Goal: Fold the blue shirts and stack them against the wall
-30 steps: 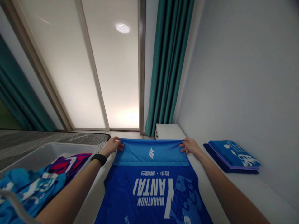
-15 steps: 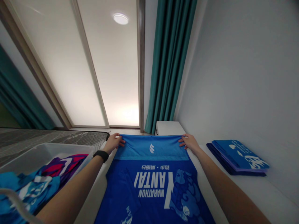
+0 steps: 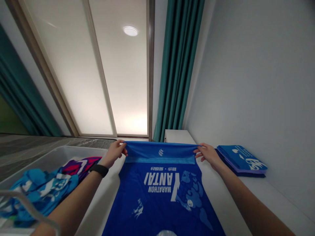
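Note:
A blue sports shirt with white MARATHON lettering, upside down to me, is spread over a white surface. Its far edge is a lighter blue band stretched taut between my hands. My left hand, wearing a black wristband, pinches the band's left corner. The right corner is pinched by my right hand, with its lower fingers held out a little. The near end of the shirt runs out of view at the bottom.
At left stands a translucent plastic bin holding crumpled blue clothes and a purple-red garment. Folded garments are stacked on the right by the wall. A white cabinet stands beyond, below a green curtain.
The stretched far edge has grown slightly wider, with my right hand farther right. More of the shirt's lower print shows, and the view has shifted a little. Both hands keep their hold.

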The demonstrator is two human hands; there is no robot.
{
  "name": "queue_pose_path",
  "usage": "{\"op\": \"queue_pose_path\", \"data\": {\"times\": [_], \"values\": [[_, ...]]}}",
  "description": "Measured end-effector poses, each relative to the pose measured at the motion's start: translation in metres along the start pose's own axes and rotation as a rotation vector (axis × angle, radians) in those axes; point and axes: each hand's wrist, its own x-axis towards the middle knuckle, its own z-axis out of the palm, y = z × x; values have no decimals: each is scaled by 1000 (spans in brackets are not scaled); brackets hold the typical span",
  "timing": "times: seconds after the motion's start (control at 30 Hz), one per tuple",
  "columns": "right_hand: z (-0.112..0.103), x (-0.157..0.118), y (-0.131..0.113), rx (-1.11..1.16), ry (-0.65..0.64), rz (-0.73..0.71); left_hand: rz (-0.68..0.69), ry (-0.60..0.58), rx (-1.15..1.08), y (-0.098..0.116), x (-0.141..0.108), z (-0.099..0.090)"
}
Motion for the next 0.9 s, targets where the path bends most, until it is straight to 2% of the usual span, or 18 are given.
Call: {"op": "queue_pose_path", "data": {"times": [0.1, 0.17, 0.37, 0.43, 0.57, 0.73, 0.9], "values": [[-12, -30, 9, 0, -25, -49, 14, -6, 20, 4, -32, -10], [-17, -52, 23, -12, -29, -66, 18, -35, 49, 0, -55, -18], [-16, -113, 86, -147, -148, -85, -46, -275, 208, -36, -119, -31], [-16, -123, 98, -232, -146, -115, -11, -285, 246, -46, -131, -31], [-13, -126, 100, -348, -92, -146, 30, -203, 303, -57, -139, -27], [-4, -125, 104, -576, 85, -187, 30, -122, 422, -69, -137, -18], [-5, -130, 115, -753, 67, -168, 102, -151, 496, -77, -137, -17]]}}
